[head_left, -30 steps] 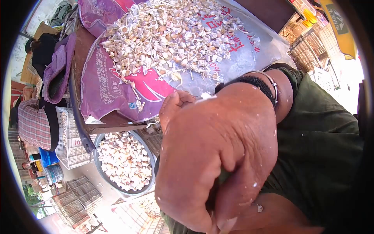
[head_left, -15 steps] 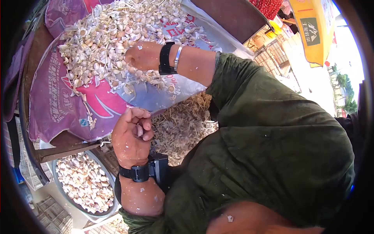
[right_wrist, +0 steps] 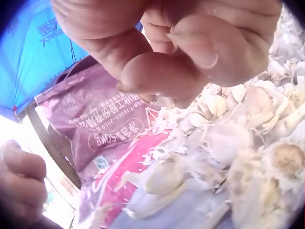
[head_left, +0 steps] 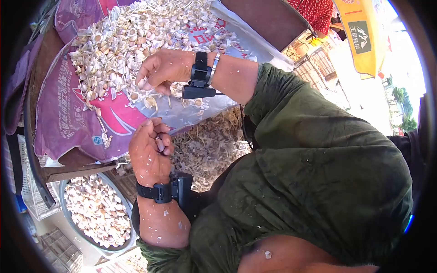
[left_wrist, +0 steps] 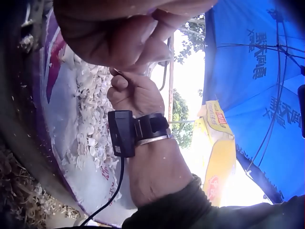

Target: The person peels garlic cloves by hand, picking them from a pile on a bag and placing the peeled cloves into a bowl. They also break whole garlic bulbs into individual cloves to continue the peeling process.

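Note:
A garlic clove point(head_left: 160, 144) lies in the curled fingers of my left hand point(head_left: 149, 150), which is palm up beside the sack's lower edge. Above it, my right hand point(head_left: 167, 69) hovers at the near edge of the heap of garlic cloves point(head_left: 123, 50), thumb and fingers bent downward. Close up in the right wrist view, the bent fingers of my right hand point(right_wrist: 186, 52) are over cloves and papery skins point(right_wrist: 209, 152), with no clove plainly visible between them. Bent fingers of my left hand point(left_wrist: 128, 36) fill the top of the left wrist view.
Under the heap lies a purple and pink sack point(head_left: 61, 118) on a brown table. A grey tub point(head_left: 129, 204) of cloves stands below left. Skins and stalks point(head_left: 205, 145) are piled beside my lap. Crates and a person in red point(head_left: 314, 13) are beyond.
My right arm, first large across the picture, swung up to the heap; since then the hand has turned and its thumb and fingers show. The left hand's clove came into view.

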Demonstrator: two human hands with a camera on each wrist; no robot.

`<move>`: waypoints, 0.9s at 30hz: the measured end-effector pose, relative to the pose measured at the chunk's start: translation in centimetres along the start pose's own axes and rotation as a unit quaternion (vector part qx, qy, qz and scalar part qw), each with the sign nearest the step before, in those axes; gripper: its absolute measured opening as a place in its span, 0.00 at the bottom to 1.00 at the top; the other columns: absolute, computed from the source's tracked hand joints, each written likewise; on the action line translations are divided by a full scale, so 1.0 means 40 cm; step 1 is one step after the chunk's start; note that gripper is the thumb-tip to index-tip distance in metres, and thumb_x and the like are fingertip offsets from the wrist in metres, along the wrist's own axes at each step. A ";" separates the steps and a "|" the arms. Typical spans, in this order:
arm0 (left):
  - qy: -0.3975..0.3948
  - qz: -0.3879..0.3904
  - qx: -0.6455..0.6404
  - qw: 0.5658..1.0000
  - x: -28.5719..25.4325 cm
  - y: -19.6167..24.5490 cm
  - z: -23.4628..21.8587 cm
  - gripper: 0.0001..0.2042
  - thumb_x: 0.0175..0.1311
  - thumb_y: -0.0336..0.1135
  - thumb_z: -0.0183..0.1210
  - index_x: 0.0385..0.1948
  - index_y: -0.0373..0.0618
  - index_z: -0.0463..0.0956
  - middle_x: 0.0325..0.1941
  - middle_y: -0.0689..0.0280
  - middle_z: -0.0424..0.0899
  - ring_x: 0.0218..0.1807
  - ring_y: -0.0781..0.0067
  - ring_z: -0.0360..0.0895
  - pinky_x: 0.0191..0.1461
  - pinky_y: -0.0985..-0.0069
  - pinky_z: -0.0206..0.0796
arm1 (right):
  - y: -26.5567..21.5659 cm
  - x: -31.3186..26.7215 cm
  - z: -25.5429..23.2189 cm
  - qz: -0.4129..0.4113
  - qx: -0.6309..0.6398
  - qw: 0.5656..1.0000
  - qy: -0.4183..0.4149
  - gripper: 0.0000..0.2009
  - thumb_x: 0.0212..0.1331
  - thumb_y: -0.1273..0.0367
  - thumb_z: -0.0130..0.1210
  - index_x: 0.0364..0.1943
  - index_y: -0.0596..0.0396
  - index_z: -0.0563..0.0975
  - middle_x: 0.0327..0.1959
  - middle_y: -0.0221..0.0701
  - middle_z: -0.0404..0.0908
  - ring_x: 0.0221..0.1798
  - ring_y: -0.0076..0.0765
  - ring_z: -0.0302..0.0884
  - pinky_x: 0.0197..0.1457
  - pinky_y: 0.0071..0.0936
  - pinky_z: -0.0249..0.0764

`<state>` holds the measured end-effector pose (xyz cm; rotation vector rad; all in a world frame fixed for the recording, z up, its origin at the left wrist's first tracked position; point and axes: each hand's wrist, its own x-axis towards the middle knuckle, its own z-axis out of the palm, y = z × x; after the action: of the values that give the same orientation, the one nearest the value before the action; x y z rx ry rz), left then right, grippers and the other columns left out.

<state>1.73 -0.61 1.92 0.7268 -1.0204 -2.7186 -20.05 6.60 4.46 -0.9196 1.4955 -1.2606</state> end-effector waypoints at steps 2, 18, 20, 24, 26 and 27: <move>0.028 -0.006 -0.007 1.000 0.001 -0.004 0.003 0.11 0.66 0.38 0.53 0.39 0.39 0.74 0.28 0.64 0.77 0.22 0.78 0.69 0.22 0.81 0.58 | -0.042 -0.045 0.059 -0.037 0.083 0.993 -0.081 0.14 0.56 0.72 0.63 0.46 0.62 0.78 0.24 0.31 0.80 0.22 0.22 0.78 0.24 0.20 0.73; -0.031 -0.022 0.004 0.999 -0.024 -0.007 -0.041 0.11 0.67 0.39 0.52 0.39 0.39 0.74 0.32 0.63 0.79 0.26 0.76 0.69 0.25 0.79 0.57 | -0.178 -0.289 0.386 -0.099 0.288 0.891 -0.335 0.11 0.49 0.74 0.65 0.37 0.63 0.78 0.25 0.34 0.82 0.22 0.24 0.80 0.24 0.18 0.72; -0.034 -0.018 -0.004 0.999 -0.022 -0.005 -0.036 0.12 0.67 0.39 0.52 0.38 0.39 0.74 0.31 0.63 0.79 0.26 0.76 0.69 0.25 0.79 0.57 | -0.176 -0.274 0.388 -0.107 0.297 0.883 -0.348 0.11 0.49 0.74 0.65 0.37 0.63 0.78 0.25 0.34 0.82 0.22 0.24 0.80 0.24 0.18 0.73; -0.014 -0.012 0.010 1.000 -0.017 -0.001 -0.010 0.11 0.67 0.38 0.51 0.37 0.38 0.74 0.29 0.62 0.78 0.25 0.77 0.69 0.24 0.79 0.56 | -0.193 -0.257 0.359 -0.112 0.300 0.875 -0.362 0.11 0.49 0.75 0.65 0.36 0.63 0.78 0.26 0.34 0.82 0.23 0.25 0.81 0.25 0.18 0.73; 0.011 -0.021 0.028 0.999 -0.020 0.008 -0.001 0.11 0.67 0.38 0.51 0.37 0.38 0.74 0.30 0.62 0.78 0.24 0.77 0.68 0.24 0.79 0.56 | -0.201 -0.243 0.344 -0.114 0.303 0.869 -0.375 0.11 0.49 0.75 0.64 0.36 0.63 0.78 0.26 0.34 0.83 0.23 0.25 0.81 0.25 0.18 0.73; 0.009 -0.023 0.019 0.999 -0.014 0.004 -0.003 0.11 0.67 0.38 0.50 0.37 0.38 0.74 0.31 0.62 0.78 0.25 0.77 0.67 0.25 0.79 0.56 | -0.197 -0.249 0.331 -0.112 0.310 0.868 -0.372 0.11 0.49 0.75 0.64 0.36 0.63 0.78 0.26 0.34 0.83 0.23 0.25 0.81 0.25 0.18 0.73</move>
<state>2.28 -0.64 2.17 0.7910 -1.0682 -2.7326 -4.79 10.88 13.70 -0.9820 0.3426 -1.2257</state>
